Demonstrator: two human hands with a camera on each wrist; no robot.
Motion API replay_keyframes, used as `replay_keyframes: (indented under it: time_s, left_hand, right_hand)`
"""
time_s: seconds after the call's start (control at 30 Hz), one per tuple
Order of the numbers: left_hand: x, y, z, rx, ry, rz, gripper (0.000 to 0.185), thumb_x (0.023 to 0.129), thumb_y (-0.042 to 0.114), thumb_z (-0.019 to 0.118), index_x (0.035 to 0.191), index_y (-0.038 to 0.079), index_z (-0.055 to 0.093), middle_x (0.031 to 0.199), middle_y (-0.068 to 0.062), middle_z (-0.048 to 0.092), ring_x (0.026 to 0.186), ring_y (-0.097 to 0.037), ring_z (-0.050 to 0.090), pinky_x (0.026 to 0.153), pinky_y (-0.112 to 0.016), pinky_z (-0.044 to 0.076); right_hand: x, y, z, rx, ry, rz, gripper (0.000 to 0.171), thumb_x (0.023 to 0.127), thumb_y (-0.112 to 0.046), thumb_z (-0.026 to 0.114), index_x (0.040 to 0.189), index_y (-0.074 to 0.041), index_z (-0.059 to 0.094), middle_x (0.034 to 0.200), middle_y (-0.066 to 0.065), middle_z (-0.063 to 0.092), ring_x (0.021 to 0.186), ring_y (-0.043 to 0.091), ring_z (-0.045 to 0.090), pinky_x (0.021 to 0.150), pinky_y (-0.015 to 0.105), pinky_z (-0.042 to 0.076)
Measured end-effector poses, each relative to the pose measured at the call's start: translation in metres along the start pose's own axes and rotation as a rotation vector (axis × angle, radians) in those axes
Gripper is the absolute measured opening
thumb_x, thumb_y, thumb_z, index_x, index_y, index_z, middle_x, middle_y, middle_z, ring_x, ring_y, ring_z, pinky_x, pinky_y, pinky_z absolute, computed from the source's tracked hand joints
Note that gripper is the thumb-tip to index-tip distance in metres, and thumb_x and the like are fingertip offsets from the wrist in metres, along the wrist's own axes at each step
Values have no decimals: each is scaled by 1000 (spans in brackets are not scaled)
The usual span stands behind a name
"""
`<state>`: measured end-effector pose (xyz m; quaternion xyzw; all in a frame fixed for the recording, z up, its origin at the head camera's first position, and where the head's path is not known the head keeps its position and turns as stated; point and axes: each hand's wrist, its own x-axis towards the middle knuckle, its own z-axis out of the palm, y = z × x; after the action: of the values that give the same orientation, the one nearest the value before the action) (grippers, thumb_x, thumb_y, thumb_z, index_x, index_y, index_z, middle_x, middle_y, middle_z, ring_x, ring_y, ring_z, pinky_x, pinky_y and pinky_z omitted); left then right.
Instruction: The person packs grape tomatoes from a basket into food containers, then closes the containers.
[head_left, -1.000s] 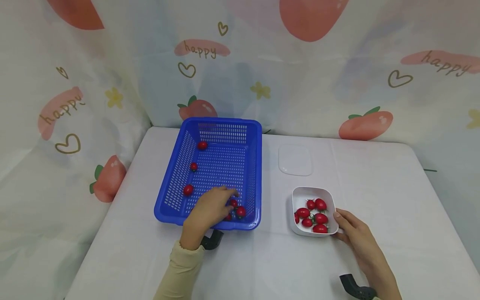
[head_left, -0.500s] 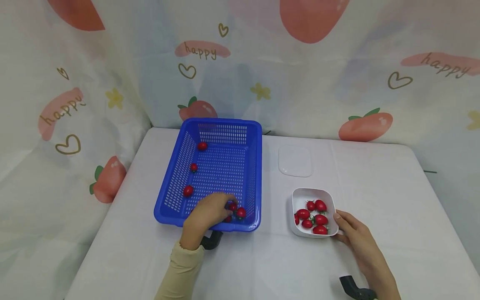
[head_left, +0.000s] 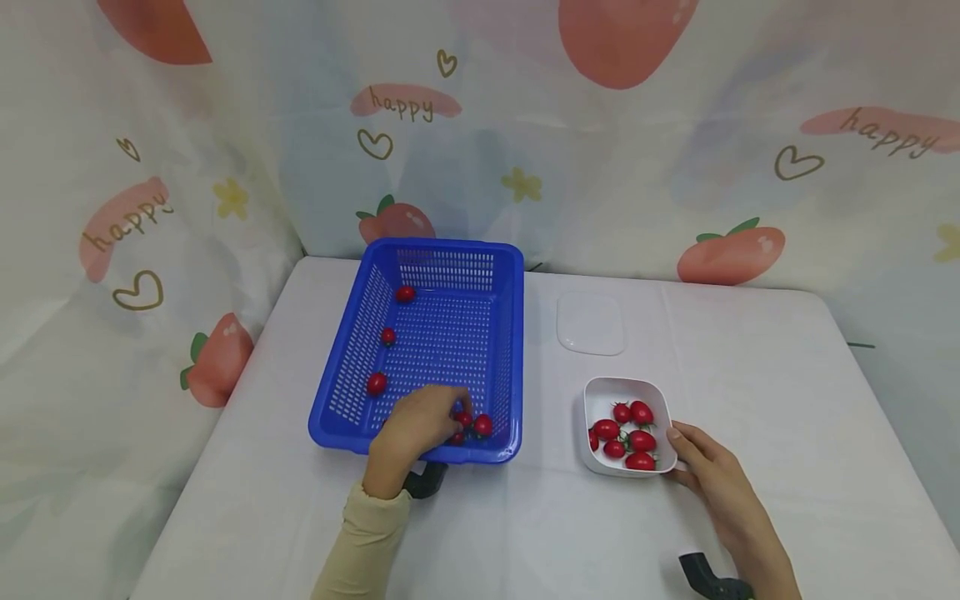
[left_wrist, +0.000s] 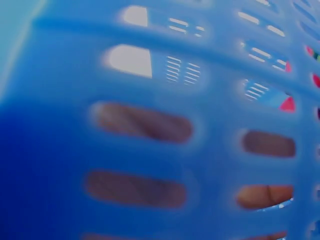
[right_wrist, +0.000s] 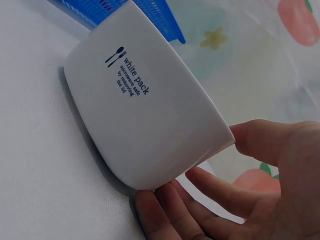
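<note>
Inside the blue basket [head_left: 512,350], at its near end, my left hand [head_left: 422,421] reaches down with fingers and thumb curled around a cherry tomato [head_left: 463,419]. Another cherry tomato [head_left: 483,426] lies just right of it, and one more is partly hidden under the hand. Basket wall fills the left wrist view, with parts of the hand showing through its slots. My right hand [head_left: 716,475] holds the white food container [right_wrist: 135,95] at its right side, thumb at the rim and fingers against the lower side. Several cherry tomatoes [head_left: 641,440] lie in the container.
Along the basket's left side lie three separate tomatoes, one [head_left: 377,383] nearest the hand. A clear flat lid [head_left: 590,322] rests on the white-covered table [head_left: 555,533] behind the container. A printed curtain [head_left: 600,167] hangs behind the table.
My left hand has lowered and its fingers have closed around a tomato, which has shifted slightly toward the near side. The right hand and container stay in place.
</note>
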<state>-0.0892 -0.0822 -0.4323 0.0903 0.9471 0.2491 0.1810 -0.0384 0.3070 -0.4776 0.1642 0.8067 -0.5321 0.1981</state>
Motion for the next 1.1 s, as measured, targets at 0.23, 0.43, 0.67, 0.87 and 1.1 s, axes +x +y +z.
replay_keyframes:
  time_s: [0.23, 0.43, 0.67, 0.87, 1.1]
  left_hand:
    - [-1, 1, 0, 95, 83, 45, 18, 93, 19, 79, 110, 15, 76, 94, -5, 75, 78, -19, 62, 77, -38, 57]
    - [-4, 3, -1, 180, 156, 53, 23, 94, 23, 79, 114, 12, 74, 101, -8, 76, 89, -24, 68, 93, -48, 57]
    - [-8, 2, -4, 148, 253, 76, 22, 94, 20, 79, 112, 10, 72, 101, -9, 76, 87, -25, 69, 86, -43, 60]
    - [-10, -2, -4, 141, 344, 153, 24, 94, 21, 79, 114, 11, 71, 102, -8, 77, 90, -25, 71, 87, -42, 60]
    - [-13, 0, -2, 81, 438, 204, 31, 95, 26, 78, 123, 16, 70, 108, -3, 75, 98, -20, 70, 89, -37, 61]
  right_hand:
    - [2, 0, 0, -16, 1, -4, 76, 110, -52, 41, 161, 2, 27, 170, 26, 23, 132, 12, 50, 89, 9, 53]
    - [1, -1, 0, -12, 2, 4, 75, 110, -52, 41, 161, 2, 26, 170, 25, 23, 137, 20, 47, 88, 8, 53]
    - [2, -1, 0, 4, 7, 7, 76, 110, -52, 42, 162, 1, 26, 171, 25, 22, 132, 12, 50, 88, 8, 53]
    - [1, 0, -1, 1, 5, -2, 77, 109, -53, 43, 161, 1, 27, 170, 25, 23, 110, -14, 46, 88, 8, 53]
    - [2, 0, 0, 0, 0, 8, 76, 110, -52, 42, 162, 1, 26, 171, 25, 22, 132, 12, 50, 88, 8, 53]
